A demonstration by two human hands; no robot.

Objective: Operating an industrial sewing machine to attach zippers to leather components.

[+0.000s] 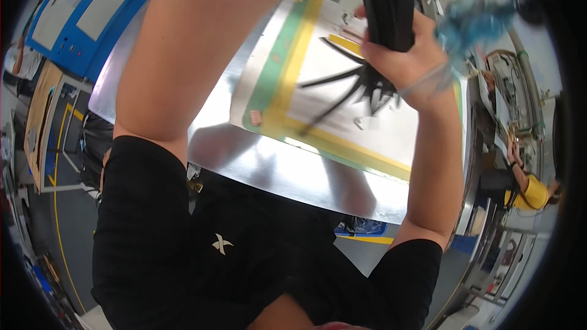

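My right hand is raised at the upper right, its fingers wrapped round a thick bundle of black strips. The upper part of the bundle runs out of the picture. Below my grip, several thin loose ends fan out over the table, blurred by motion. Crumpled blue see-through plastic hangs by my right wrist, also smeared. My left forearm reaches up past the top edge, so my left hand is out of sight.
A shiny metal-edged table carries a white sheet bordered in green and yellow. A small pink block lies on it. A blue-and-white cabinet stands at the far left. A person in a yellow top works at the right.
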